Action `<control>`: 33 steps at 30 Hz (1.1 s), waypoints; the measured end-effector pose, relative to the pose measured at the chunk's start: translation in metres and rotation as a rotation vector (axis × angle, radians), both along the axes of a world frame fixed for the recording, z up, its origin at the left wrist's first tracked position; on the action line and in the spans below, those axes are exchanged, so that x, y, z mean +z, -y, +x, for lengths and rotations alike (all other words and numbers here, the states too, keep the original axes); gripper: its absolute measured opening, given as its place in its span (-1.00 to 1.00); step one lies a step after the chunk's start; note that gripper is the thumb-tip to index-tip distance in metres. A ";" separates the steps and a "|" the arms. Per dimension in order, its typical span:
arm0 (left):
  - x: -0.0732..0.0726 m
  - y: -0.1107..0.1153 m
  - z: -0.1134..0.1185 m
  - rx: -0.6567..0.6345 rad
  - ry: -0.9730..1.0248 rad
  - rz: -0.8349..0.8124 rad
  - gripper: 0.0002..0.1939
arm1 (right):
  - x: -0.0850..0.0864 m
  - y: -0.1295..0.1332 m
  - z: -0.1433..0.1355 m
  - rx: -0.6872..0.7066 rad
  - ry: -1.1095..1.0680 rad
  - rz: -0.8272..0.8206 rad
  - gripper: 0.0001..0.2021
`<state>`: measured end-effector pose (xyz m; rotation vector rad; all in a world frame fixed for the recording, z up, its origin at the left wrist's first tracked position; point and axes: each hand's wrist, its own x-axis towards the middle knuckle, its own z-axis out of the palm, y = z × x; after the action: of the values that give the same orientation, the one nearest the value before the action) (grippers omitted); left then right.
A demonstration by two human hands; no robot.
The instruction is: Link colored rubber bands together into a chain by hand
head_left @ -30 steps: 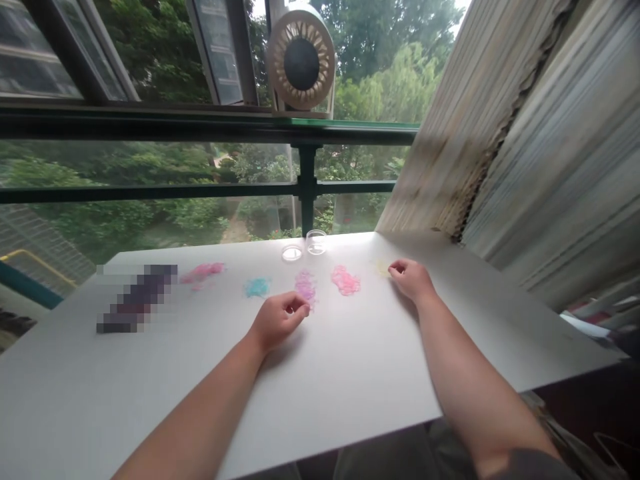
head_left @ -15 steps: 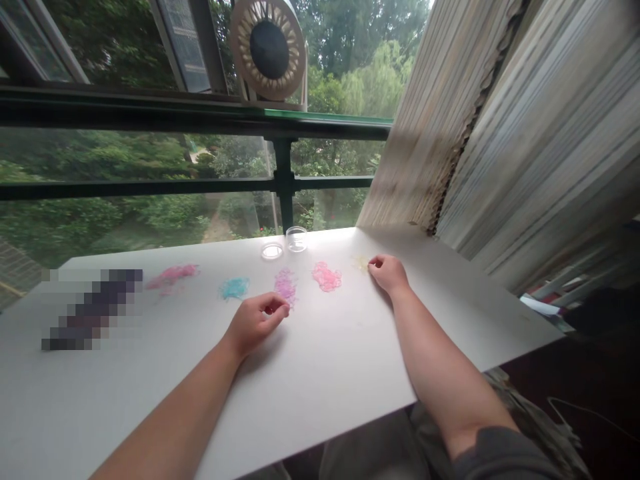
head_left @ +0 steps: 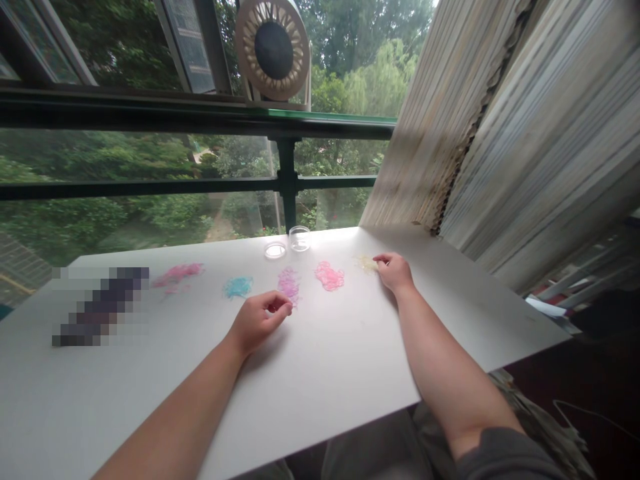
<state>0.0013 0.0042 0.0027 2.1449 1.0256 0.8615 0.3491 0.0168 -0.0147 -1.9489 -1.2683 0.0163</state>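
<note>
My left hand (head_left: 261, 319) is closed in a pinch beside the near end of a purple pile (head_left: 289, 285) of small thin pieces; anything between its fingertips is too small to make out. My right hand (head_left: 394, 270) has its fingers together at the right edge of a pale yellow pile (head_left: 367, 264), and what it may hold cannot be made out. Between the hands lies a coral-pink pile (head_left: 329, 275). To the left are a teal pile (head_left: 239, 287) and a darker pink pile (head_left: 183, 272), all on the white table (head_left: 320, 360).
A clear round container (head_left: 299, 239) and a shallow clear round lid or dish (head_left: 275, 250) stand near the table's back edge. A blurred dark item (head_left: 103, 307) lies at the left. Behind are a railing, a window with a round fan (head_left: 273, 51), and a striped curtain (head_left: 415, 147).
The view has shifted slightly, moving everything a little to the right in the picture. My right hand's fingers look a bit straighter over the yellow pile; my left hand keeps its pinch.
</note>
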 end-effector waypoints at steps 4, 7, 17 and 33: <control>0.000 0.000 0.000 -0.007 0.015 -0.003 -0.82 | 0.003 0.001 -0.001 -0.015 -0.033 0.064 -0.71; -0.001 -0.001 0.000 -0.010 0.026 -0.002 -0.83 | 0.006 0.003 -0.010 0.026 -0.061 0.103 -0.71; -0.001 -0.015 -0.023 0.193 0.012 0.085 -0.81 | 0.009 0.026 -0.104 0.733 -0.082 0.043 -0.63; -0.026 -0.052 -0.145 0.894 -0.290 0.019 -0.65 | 0.004 0.032 -0.119 0.940 0.000 -0.128 -0.57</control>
<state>-0.1433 0.0567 -0.0230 1.8161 2.2060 0.9340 0.2304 -0.0150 -0.0105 -1.2782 -2.1025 0.5734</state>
